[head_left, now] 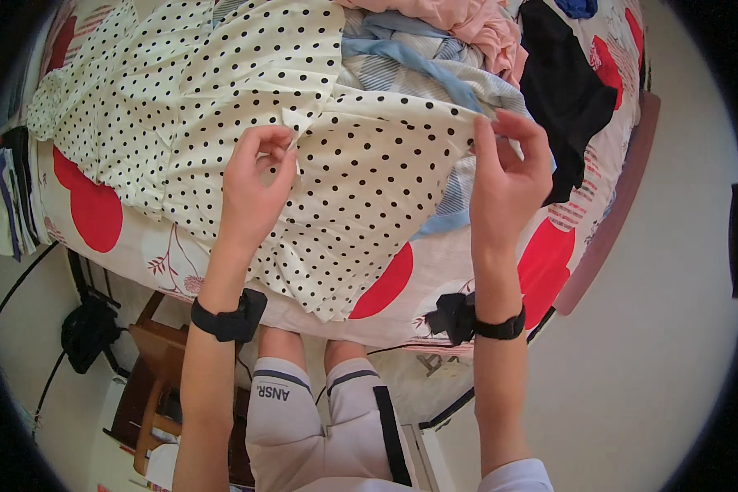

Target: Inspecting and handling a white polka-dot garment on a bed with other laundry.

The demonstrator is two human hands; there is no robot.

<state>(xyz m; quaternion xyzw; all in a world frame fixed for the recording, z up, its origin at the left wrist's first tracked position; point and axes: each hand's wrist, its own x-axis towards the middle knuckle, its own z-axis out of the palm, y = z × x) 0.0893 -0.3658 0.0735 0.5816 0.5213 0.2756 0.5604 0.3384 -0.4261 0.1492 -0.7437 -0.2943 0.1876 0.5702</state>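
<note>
A cream polka-dot dress [369, 166] with black dots lies spread across the bed, its gathered end [46, 107] at the far left. My left hand [255, 184] pinches a small raised fold of its fabric between thumb and fingers, near the middle. At the dress's right corner, my right hand [509, 178] has its thumb against the edge, with the fingers curled and the cloth pinched at the tip. The hem between the hands runs in a slack, curved line. Part of the skirt hangs down toward the near edge of the bed, in loose pleats.
Behind the dress lie a blue-and-grey striped cloth [406, 71], a pink cloth [461, 24] and a black garment [556, 98]. The bed's sheet [178, 264] has red printed shapes. Folded clothes [12, 190] sit at the left; a wooden chair [160, 344] stands below.
</note>
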